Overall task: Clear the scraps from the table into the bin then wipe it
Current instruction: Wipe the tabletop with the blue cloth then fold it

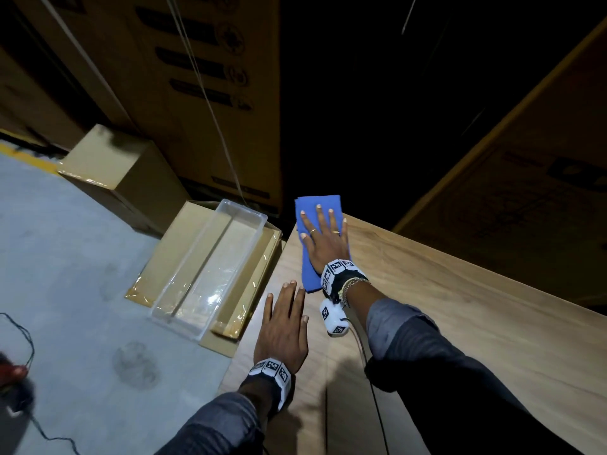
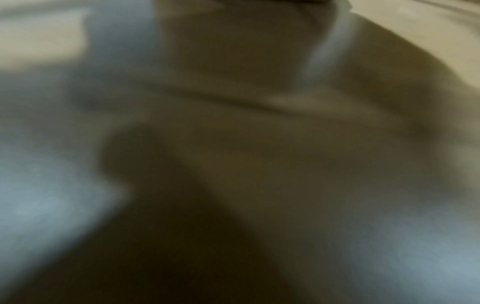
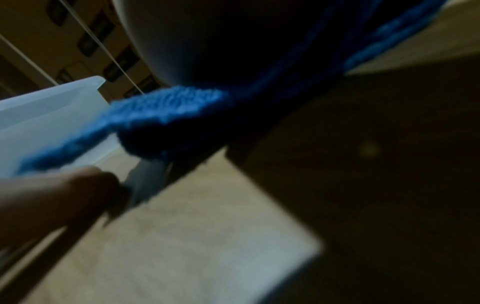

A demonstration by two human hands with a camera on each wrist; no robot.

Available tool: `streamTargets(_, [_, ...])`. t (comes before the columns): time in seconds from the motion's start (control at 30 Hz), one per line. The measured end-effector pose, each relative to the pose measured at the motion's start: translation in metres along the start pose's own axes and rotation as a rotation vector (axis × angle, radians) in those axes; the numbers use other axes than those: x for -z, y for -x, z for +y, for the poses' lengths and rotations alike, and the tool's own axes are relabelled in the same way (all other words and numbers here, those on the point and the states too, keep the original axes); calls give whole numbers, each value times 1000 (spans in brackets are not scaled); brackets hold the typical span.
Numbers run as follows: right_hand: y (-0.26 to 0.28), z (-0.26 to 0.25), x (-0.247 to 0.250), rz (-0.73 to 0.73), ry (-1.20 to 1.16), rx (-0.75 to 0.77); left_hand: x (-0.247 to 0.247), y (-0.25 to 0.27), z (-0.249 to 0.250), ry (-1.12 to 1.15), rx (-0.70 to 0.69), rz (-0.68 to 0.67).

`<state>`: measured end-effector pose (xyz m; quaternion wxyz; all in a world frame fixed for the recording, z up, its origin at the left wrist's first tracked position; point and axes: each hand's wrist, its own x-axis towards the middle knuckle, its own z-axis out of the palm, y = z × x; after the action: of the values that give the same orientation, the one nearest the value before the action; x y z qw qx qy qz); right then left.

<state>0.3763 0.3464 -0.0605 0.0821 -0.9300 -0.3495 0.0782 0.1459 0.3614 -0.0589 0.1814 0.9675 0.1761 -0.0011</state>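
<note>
The cloth (image 1: 317, 239) lies on the tabletop (image 1: 460, 307) corner. The bin (image 1: 210, 267) sits left of it, on a box (image 1: 184, 244).

A wooden table (image 1: 460, 307) carries a blue cloth (image 1: 308, 274) at its far left corner

Dim, shadowy head view with bent edges — both wrist views badly blurred.
</note>
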Motion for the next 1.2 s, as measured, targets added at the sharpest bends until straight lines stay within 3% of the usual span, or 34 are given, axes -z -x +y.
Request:
streamTargets(0.27, [13,18,4,-105,9,338,1,-1,0,1,-2,5])
streamTargets(0.5, [61,95,20,-89,-90,274,-5,0,-4,34,-11,52])
streamTargets(0.67, [102,156,23,-18,-183,71,-8,0,-5,52,-23,86])
streamTargets(0.83, [154,192,22,80,-226,-255,-6,1,-4,31,-16,77])
streamTargets(1.03, [199,183,16,165,-188,-710,-8,1,-8,16,-29,77])
streamTargets(1.2, [202,157,11,176,-228,-937,-8,3,-9,-24,-34,47])
